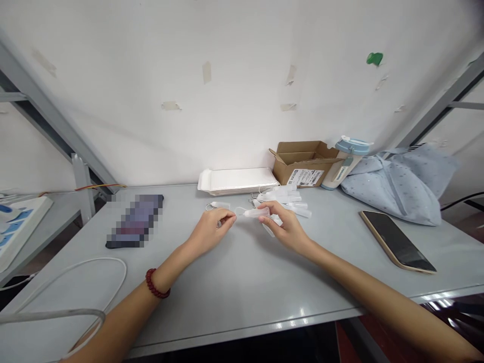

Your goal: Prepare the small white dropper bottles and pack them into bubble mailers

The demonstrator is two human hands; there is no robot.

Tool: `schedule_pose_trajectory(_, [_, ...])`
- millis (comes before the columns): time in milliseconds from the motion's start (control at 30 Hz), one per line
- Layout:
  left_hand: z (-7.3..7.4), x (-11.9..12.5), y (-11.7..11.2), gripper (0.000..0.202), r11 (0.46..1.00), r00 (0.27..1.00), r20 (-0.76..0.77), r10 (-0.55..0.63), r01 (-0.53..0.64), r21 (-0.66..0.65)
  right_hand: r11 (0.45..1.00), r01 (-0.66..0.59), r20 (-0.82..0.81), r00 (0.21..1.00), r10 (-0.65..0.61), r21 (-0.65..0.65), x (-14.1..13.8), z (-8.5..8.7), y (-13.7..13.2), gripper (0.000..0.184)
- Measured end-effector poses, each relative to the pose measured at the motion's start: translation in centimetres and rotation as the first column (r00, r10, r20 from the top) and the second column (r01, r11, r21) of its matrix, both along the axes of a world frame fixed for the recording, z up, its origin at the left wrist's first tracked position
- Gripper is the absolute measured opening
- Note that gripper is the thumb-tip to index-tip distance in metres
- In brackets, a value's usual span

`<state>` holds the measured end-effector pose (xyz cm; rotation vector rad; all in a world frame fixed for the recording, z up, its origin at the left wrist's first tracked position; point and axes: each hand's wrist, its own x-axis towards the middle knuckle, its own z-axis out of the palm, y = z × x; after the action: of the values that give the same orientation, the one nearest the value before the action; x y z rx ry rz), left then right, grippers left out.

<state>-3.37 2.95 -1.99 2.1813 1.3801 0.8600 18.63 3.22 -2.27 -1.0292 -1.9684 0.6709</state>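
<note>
Over the middle of the grey table, my left hand pinches the end of a thin white cable piece. My right hand is closed on a small clear plastic tube joined to that piece. The two hands are close together, fingertips facing. Just behind them lies a pile of several similar clear tubes with white cables. A red bead bracelet sits on my left wrist.
A white flat tray, an open cardboard box, a pale blue cup and a light blue cloth bag line the wall. A phone lies at right, a dark blurred item at left, a white cable loop near left.
</note>
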Motion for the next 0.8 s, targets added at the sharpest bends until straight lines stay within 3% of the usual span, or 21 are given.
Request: schedule_pose_trajectory(800, [0.21,0.36,-0.23,0.022,0.999,0.999,0.031,-0.031,0.030,0.032,0.998,-0.019,-0.030,0.999,0.017,-0.060,0.04,0.36,-0.04,0.022])
